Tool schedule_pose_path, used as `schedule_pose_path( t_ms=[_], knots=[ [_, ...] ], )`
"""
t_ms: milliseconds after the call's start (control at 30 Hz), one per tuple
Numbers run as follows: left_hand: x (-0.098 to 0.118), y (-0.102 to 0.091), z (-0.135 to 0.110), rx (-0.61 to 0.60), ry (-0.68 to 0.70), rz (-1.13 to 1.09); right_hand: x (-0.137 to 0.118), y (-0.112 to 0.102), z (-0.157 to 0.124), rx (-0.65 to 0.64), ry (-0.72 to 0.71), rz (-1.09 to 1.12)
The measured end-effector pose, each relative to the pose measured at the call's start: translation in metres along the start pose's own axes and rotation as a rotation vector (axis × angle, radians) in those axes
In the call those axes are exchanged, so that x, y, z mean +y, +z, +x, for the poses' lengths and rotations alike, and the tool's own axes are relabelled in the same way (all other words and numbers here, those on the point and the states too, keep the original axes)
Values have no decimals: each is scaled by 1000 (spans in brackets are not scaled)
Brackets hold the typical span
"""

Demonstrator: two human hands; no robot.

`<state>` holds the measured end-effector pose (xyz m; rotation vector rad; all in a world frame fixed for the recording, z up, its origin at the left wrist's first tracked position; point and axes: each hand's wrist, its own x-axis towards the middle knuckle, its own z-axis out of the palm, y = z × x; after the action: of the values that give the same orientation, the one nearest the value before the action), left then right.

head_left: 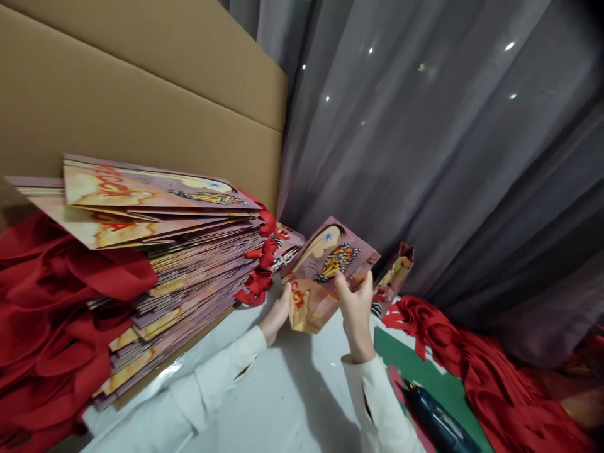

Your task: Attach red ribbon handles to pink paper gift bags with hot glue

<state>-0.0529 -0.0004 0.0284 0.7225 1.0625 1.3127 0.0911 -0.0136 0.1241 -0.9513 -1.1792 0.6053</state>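
Observation:
A folded paper gift bag point(325, 267) printed with an orange butterfly on mauve is held up over the white table point(292, 390). My left hand point(277, 311) pinches its lower left edge. My right hand point(356, 305) grips its right side, fingers curled over the edge. Both sleeves are white. Behind the held bag, more flat bags point(285, 242) lean against the stack, and another bag point(394, 277) stands to the right.
A tall slanting stack of flat printed bags point(179, 264) with red ribbon handles point(259, 277) fills the left. Red ribbon heaps point(472, 358) lie at right. A dark blue glue gun point(436, 421) rests on a green sheet point(425, 371). Cardboard point(141, 82) and a grey curtain point(448, 157) stand behind.

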Motion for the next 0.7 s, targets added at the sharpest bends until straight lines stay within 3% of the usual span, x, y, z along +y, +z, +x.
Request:
schedule_pose_path(
  t_ms=[67, 167, 333, 433, 533, 600, 667, 700],
  knots=[
    [-2, 0, -1, 61, 38, 142, 11, 1, 0, 131, -27, -139],
    [4, 1, -6, 84, 134, 335, 35, -4, 9, 220, -66, -327],
    [14, 5, -21, 22, 276, 578, 86, -18, 47, 259, -151, -663],
    [18, 7, -33, -20, 417, 715, 103, -16, 68, 288, -203, -866],
    [21, 8, -41, -21, 673, 960, 104, 10, 70, 312, -279, -924],
    [23, 7, -43, -1, 811, 1053, 104, 42, 62, 166, -262, -899],
    [25, 6, -43, 20, 902, 1038, 109, 81, 50, -94, -102, -836],
    [25, 5, -43, 31, 946, 1021, 114, 101, 44, -158, -43, -816]
  ],
)
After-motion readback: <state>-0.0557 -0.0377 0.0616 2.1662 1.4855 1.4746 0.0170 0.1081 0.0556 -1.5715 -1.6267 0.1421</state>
